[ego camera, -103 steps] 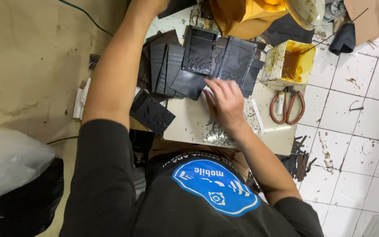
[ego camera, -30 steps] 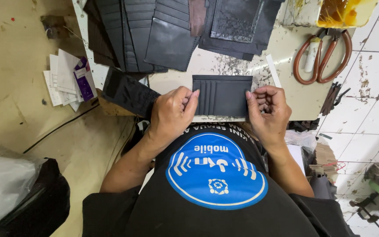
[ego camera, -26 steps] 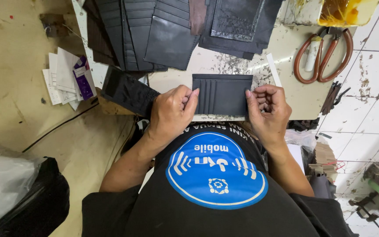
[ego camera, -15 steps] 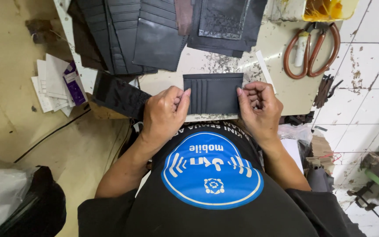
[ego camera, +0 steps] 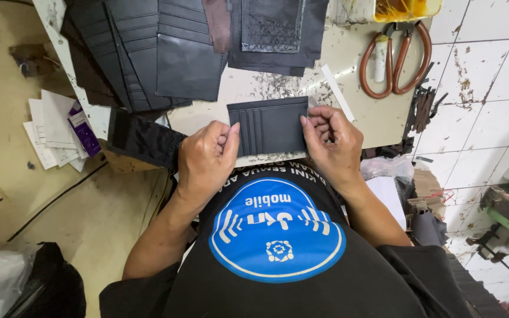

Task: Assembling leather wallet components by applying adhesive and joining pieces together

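A black leather card-slot panel (ego camera: 272, 125) with stitched pockets lies flat at the near edge of the pale work board (ego camera: 366, 100). My left hand (ego camera: 204, 162) pinches its left edge between thumb and fingers. My right hand (ego camera: 332, 144) grips its right edge, fingers curled over the top corner. Both hands hold the piece just above my lap and black shirt.
Several black leather wallet panels (ego camera: 166, 53) are stacked at the top of the board. Orange-handled scissors (ego camera: 396, 62) lie at the upper right beside a yellow glue tub (ego camera: 407, 8). A black leather strip (ego camera: 142, 138) and loose papers (ego camera: 60, 126) sit to the left. White tiled floor lies on the right.
Seconds ago my right hand pressed pieces on the board and my left arm reached far up. Since then both hands hold one panel at the near edge, barely moving.
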